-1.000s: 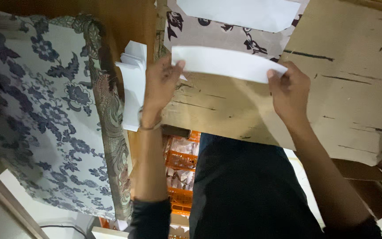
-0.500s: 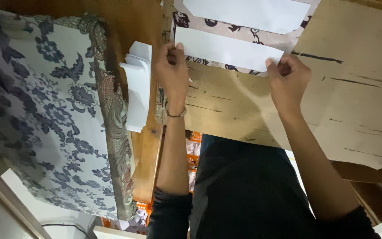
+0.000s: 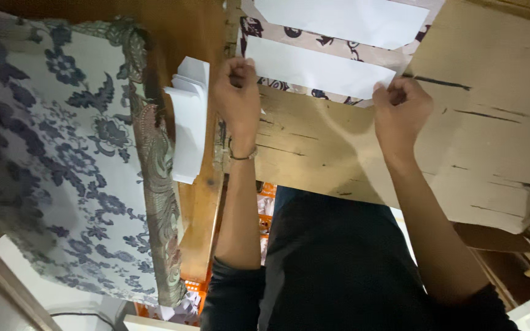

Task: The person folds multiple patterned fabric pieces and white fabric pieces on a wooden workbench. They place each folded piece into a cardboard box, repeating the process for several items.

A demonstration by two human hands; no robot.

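A long white paper strip (image 3: 317, 68) is being held flat across a worn wooden board (image 3: 492, 122), its far edge lying over a piece of patterned fabric (image 3: 289, 43) at the top of the board. The strip is being gripped at both ends, seemingly so that it is kept taut and level. The left hand (image 3: 238, 98) is being kept curled, with fingertips pinched onto the strip's left corner; a thin bracelet (image 3: 242, 156) is being worn on that wrist. The right hand (image 3: 402, 110) is likewise being held nearly shut, with thumb and fingers pinched on the strip's right corner. A second, larger white sheet (image 3: 345, 18) is lying farther along the fabric, roughly parallel to the held strip and just apart from it.

Just beside the left hand, a stack of white paper pieces (image 3: 188, 122) is resting on a brown wooden beam (image 3: 200, 202), probably placed there so that it stays within easy reach. To the left of the beam, a floral cloth (image 3: 62, 153) in blue and cream is being draped over a surface. A dark garment (image 3: 338, 263) worn by the person is filling the lower middle of the view, below the board's near edge.
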